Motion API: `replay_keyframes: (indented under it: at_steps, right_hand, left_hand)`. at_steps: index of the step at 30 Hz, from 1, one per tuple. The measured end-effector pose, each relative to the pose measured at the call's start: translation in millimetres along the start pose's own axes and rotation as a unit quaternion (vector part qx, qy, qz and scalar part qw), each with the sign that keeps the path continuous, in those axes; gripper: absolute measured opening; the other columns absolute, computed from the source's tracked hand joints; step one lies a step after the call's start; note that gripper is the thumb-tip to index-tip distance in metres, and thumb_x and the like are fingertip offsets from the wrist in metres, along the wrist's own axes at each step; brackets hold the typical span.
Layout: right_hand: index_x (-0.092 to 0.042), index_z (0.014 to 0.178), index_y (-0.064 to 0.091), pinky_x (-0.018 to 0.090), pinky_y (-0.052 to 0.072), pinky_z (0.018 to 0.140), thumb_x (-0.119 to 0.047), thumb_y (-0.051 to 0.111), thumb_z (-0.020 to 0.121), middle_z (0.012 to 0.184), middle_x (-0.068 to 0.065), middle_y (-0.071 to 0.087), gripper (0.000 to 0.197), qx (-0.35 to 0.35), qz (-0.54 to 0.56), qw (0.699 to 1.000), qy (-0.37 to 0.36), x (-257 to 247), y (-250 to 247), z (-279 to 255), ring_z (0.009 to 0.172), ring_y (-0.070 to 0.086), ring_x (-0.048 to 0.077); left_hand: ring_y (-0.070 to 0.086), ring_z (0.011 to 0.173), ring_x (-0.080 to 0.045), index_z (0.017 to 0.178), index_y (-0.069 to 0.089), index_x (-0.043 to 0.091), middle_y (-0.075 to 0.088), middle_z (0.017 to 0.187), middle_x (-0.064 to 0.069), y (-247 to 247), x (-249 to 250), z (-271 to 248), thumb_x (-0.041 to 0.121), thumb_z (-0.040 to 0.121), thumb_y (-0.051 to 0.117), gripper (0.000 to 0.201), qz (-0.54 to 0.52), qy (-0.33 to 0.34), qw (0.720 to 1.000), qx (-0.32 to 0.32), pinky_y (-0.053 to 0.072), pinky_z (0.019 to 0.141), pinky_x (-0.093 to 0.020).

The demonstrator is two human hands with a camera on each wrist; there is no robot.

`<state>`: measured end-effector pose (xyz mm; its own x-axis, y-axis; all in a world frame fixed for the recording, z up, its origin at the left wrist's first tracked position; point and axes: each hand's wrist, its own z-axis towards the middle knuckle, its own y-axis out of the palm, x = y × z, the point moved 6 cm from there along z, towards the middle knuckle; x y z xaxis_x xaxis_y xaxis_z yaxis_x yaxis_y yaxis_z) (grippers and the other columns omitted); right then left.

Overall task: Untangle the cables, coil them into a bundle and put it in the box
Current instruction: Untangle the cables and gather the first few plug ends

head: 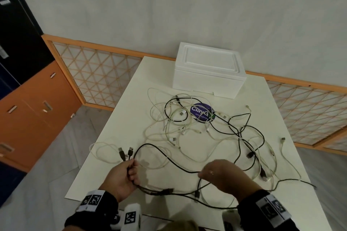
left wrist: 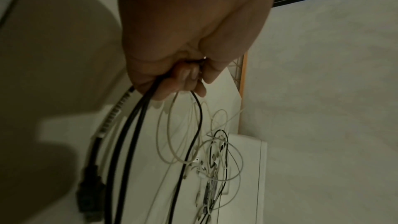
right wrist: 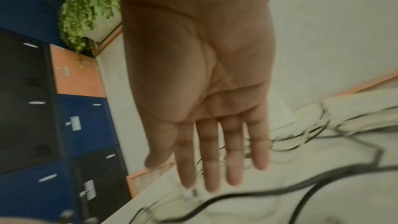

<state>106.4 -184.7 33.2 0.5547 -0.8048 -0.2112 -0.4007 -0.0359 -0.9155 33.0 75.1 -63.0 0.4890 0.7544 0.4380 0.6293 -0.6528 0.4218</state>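
Note:
A tangle of black and white cables (head: 197, 129) sprawls over the white table (head: 272, 110). My left hand (head: 129, 172) grips several black cables (left wrist: 137, 125) near the front left, and two USB plugs (head: 125, 153) stick up above the fist. My right hand (head: 217, 174) hovers palm down over a black cable at the front middle. Its fingers (right wrist: 211, 159) are straight and hold nothing in the right wrist view. The white foam box (head: 208, 70) stands at the far edge with its lid on.
A round purple sticker (head: 201, 111) lies under the cables near the box. Loose cable ends (head: 283, 139) trail towards the right edge. Orange and dark cabinets (head: 28, 99) stand at the left, and a lattice screen (head: 97, 73) runs behind the table.

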Motion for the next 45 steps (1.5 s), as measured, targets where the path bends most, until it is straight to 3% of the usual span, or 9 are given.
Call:
replay_keyframes:
  at_steps: [2,5,10,24,27,30,34,37,45]
  right_hand:
    - [-0.030,0.102,0.065,0.030,0.047,0.082,-0.046,0.048,0.090,0.100,-0.003,0.066,0.026,0.023,0.076,0.997,0.014,-23.8,1.7,16.0,0.095,0.060,0.015]
    - [-0.027,0.122,0.050,0.031,0.041,0.089,-0.040,0.056,0.088,0.118,-0.002,0.054,0.037,-0.013,0.083,0.996,0.041,-48.4,25.0,37.2,0.110,0.053,0.019]
    - [-0.022,0.110,0.053,0.033,0.044,0.081,-0.035,0.049,0.092,0.110,0.005,0.063,0.022,-0.023,0.062,0.992,0.107,-24.1,44.5,55.1,0.105,0.058,0.026]
    - [-0.022,0.083,0.067,0.034,0.049,0.058,-0.025,0.055,0.088,0.071,0.001,0.064,0.013,0.450,0.083,0.881,0.123,14.2,-186.8,-13.1,0.072,0.058,0.025]
    - [-0.022,0.082,0.068,0.036,0.050,0.059,-0.023,0.058,0.088,0.070,0.000,0.064,0.011,0.466,0.069,0.876,0.105,9.5,-190.1,-16.8,0.071,0.058,0.024]
    - [-0.025,0.083,0.070,0.031,0.049,0.064,-0.025,0.061,0.085,0.076,-0.006,0.069,0.009,0.449,0.140,0.880,0.066,7.4,-180.1,-16.7,0.074,0.061,0.015]
    - [-0.028,0.082,0.070,0.026,0.048,0.070,-0.030,0.062,0.084,0.076,-0.012,0.066,0.008,0.113,0.124,0.985,0.042,7.3,-129.5,-3.3,0.072,0.058,0.003]
    - [-0.028,0.077,0.069,0.026,0.051,0.075,-0.033,0.059,0.080,0.076,-0.011,0.063,0.011,-0.024,0.039,0.995,0.089,21.7,-86.5,-12.2,0.076,0.057,0.004]
    - [-0.028,0.085,0.069,0.026,0.044,0.065,-0.029,0.062,0.087,0.070,-0.013,0.061,0.008,0.271,0.149,0.942,0.133,25.1,-111.2,-33.7,0.066,0.052,0.003]
  left_hand:
    - [0.023,0.031,-0.009,0.068,0.044,0.015,0.025,0.042,0.005,-5.9,-2.4,3.0,0.022,0.097,0.043,0.031,-0.017,-0.001,1.000,0.006,0.022,0.034,-0.020]
    - [0.021,0.030,-0.008,0.064,0.036,0.019,0.024,0.042,0.005,-14.1,-5.6,8.4,0.019,0.097,0.045,0.034,-0.010,0.012,0.999,0.036,0.020,0.033,-0.017]
    - [0.021,0.030,-0.008,0.067,0.037,0.018,0.026,0.042,0.005,-15.2,-8.7,19.2,0.014,0.096,0.045,0.031,0.001,0.020,0.999,0.049,0.021,0.032,-0.017]
    - [0.022,0.034,-0.006,0.063,0.033,0.021,0.030,0.048,0.005,102.5,46.5,-6.0,0.014,0.094,0.052,0.037,0.043,0.107,0.987,-0.115,0.016,0.035,-0.019]
    - [0.022,0.032,-0.006,0.063,0.042,0.016,0.050,0.055,-0.001,134.3,57.6,-21.5,0.024,0.094,0.052,0.033,0.053,0.131,0.978,-0.153,0.015,0.036,-0.018]
    - [0.025,0.031,-0.006,0.085,0.063,0.007,0.074,0.094,-0.012,154.0,57.2,-25.8,0.029,0.099,0.045,0.031,0.088,0.129,0.973,-0.167,0.019,0.035,-0.016]
    - [0.026,0.032,-0.005,0.109,0.060,0.007,0.070,0.114,-0.010,160.5,58.5,-17.1,0.027,0.098,0.044,0.028,0.007,0.096,0.978,-0.186,0.027,0.033,-0.016]
    - [0.028,0.031,-0.004,0.100,0.059,0.009,0.075,0.092,-0.004,157.7,71.9,-9.4,0.024,0.100,0.042,0.023,-0.057,0.098,0.976,-0.184,0.028,0.031,-0.016]
    - [0.028,0.029,-0.004,0.078,0.058,0.007,0.058,0.053,0.000,155.6,23.5,-17.6,0.023,0.098,0.047,0.028,0.113,-0.013,0.981,-0.155,0.021,0.031,-0.013]
